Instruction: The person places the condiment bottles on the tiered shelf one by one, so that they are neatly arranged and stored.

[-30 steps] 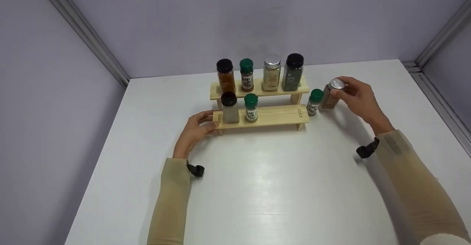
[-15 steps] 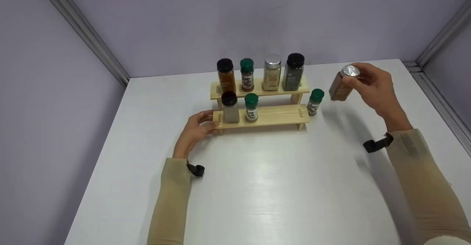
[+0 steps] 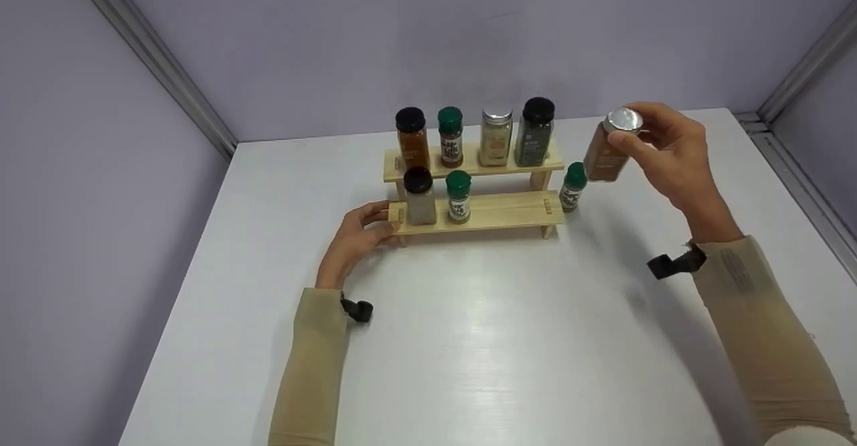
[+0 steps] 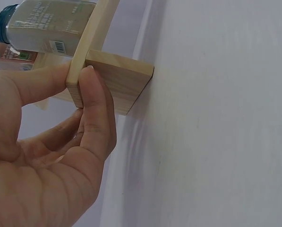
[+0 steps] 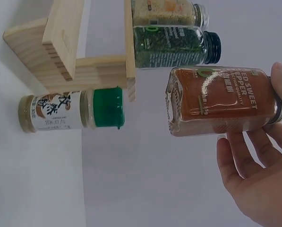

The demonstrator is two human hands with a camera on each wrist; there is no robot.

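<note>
My right hand (image 3: 673, 158) holds a square glass spice jar (image 5: 216, 101) by its silver lid end, fingers and thumb around it. The jar carries reddish-brown powder and a label reading "sweet pepper"; it hangs in the air, tilted, above the table. Below it, a small green-capped bottle (image 3: 572, 188) stands on the table beside the rack. At the left end of the wooden two-tier rack (image 3: 505, 210), my left hand (image 3: 358, 235) pinches the lower shelf's edge (image 4: 77, 80) between thumb and fingers. On that shelf stand a black-capped jar (image 3: 420, 198) and a green-capped bottle (image 3: 458, 198).
The upper shelf bears a black-capped orange jar (image 3: 412, 141), a green-capped bottle (image 3: 450, 141), a silver-lidded jar (image 3: 495, 138) and a black-capped jar of green herbs (image 3: 534, 134). A pale wall (image 3: 462, 31) rises close behind the white table (image 3: 469, 352).
My right hand has lifted the sweet pepper jar off the table, first up and to the right, then slightly back left. The left hand stays at the rack.
</note>
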